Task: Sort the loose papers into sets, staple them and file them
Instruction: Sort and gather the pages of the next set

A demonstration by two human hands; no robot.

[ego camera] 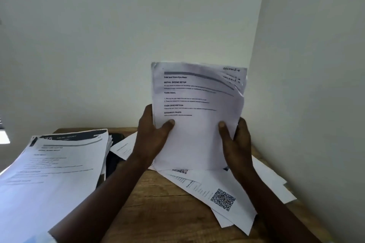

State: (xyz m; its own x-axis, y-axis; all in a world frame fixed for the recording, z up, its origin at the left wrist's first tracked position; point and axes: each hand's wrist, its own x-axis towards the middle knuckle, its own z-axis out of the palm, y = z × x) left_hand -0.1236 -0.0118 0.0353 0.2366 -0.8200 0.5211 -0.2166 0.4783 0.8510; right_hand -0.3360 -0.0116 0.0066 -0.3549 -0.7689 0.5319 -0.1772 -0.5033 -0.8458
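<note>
Papers (197,124) hiding both hands' fingers

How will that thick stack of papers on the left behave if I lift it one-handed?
The thick stack looks many sheets deep, so it is probably heavy to lift. Its right edges are fanned unevenly, so sheets would likely slide apart. Being plain paper, it should sag where unsupported.

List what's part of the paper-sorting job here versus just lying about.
Job: held paper set, gripped by left hand and right hand; tall paper stack; loose sheets on the table.
Lying about: dark object behind the stack, unidentifiable.
</note>
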